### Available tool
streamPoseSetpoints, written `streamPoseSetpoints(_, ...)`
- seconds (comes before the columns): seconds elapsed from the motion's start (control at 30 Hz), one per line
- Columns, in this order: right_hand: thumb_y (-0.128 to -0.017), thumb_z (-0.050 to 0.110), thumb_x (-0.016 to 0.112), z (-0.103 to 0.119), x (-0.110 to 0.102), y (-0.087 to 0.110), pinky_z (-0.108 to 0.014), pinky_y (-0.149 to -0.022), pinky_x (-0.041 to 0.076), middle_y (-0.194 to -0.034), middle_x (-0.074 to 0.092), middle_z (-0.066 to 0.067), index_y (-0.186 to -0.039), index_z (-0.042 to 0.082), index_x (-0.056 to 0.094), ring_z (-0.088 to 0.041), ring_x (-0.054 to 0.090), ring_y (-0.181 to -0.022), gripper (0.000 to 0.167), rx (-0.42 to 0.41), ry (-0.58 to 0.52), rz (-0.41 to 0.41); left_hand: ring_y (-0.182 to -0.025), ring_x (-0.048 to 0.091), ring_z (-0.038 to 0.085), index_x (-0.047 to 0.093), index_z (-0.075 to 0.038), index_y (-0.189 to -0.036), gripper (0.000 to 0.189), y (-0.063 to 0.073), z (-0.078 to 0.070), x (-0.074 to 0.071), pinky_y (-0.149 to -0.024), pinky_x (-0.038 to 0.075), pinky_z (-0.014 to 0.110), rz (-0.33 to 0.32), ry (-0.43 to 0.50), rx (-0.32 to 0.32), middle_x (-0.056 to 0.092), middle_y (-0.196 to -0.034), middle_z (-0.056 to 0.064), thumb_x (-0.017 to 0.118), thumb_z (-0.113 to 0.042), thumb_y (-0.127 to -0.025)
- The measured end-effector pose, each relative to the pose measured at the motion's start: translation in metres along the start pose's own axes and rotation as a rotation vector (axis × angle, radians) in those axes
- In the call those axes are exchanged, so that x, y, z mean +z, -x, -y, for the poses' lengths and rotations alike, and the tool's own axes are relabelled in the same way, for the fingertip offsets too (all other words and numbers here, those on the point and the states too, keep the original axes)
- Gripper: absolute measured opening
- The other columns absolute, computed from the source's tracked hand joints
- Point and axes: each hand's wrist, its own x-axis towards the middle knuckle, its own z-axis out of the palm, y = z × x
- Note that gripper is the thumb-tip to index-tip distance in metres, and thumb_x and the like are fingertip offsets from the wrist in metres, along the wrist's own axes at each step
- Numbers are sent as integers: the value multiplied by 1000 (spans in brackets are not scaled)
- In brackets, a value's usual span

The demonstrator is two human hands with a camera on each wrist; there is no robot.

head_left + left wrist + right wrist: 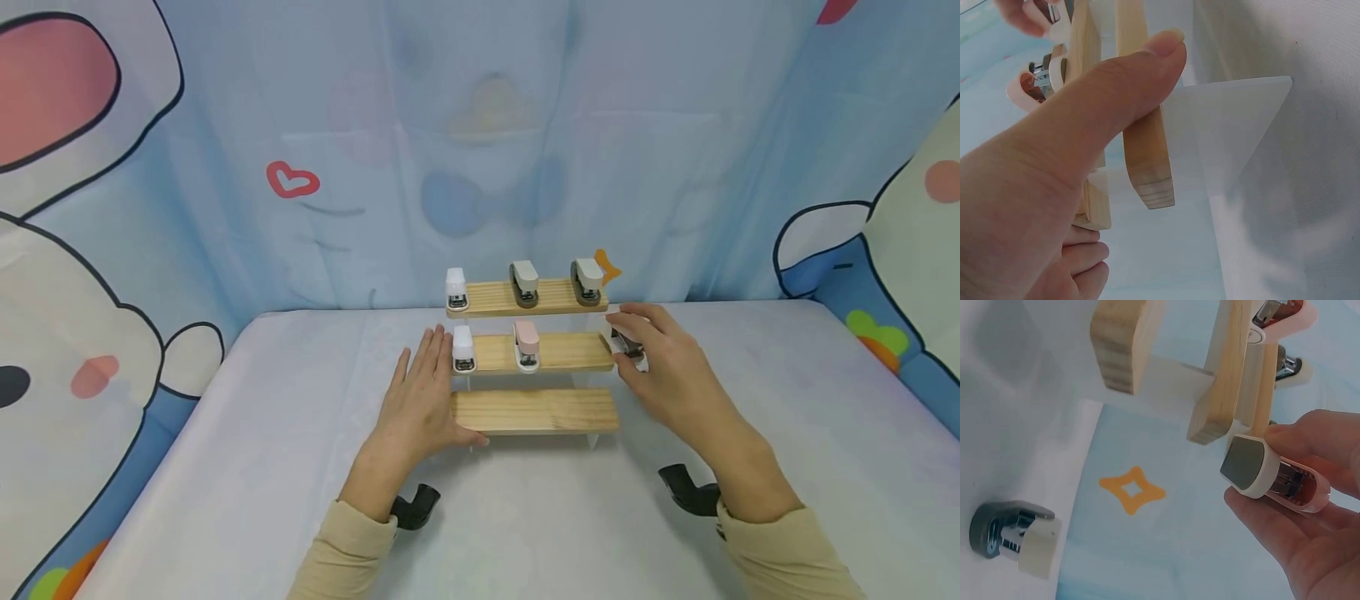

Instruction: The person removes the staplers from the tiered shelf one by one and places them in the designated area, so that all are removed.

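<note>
A three-tier wooden shelf (534,412) with clear side panels (1241,119) stands on the table. My left hand (423,408) rests along its left end, fingers straight, thumb over the front edge of the lowest board (1147,159). With fingertips and thumb my right hand (671,379) holds a small pink-and-white stapler (1266,472) at the right end of the middle board, its grey underside showing. A white stapler (463,350) and a pink stapler (527,346) sit on that board. The top board holds a white stapler (456,290) and two grey-and-white staplers (525,283).
A dark grey and cream stapler (1016,540) sits on the table to the right of the shelf. White cloth (262,467) covers the table. Behind stands a blue cartoon-print curtain (675,167). Black mounts (690,493) project from both wrists.
</note>
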Motion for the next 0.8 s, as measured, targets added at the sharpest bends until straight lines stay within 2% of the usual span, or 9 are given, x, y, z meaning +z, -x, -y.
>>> streamPoseSetpoints(0.2, -77, -12, 74, -9, -7, 4, -51, -72, 58, -131, 54, -25, -127, -5, 60, -38, 65, -95, 52, -4, 20, -32, -156, 7, 28, 12, 0, -158, 144, 0, 0, -1, -127, 11, 49, -7, -13, 2, 9, -167, 15, 88, -66, -55)
streamPoseSetpoints(0.8, -77, -12, 73, -33, -17, 17, -57, -75, 55, -132, 52, -26, -125, -7, 60, -43, 60, -104, 49, 86, 66, -27, -155, 10, 30, 14, 1, -158, 143, 0, 0, -1, -126, 13, 52, -22, -9, 12, 13, -166, 18, 89, -64, -55)
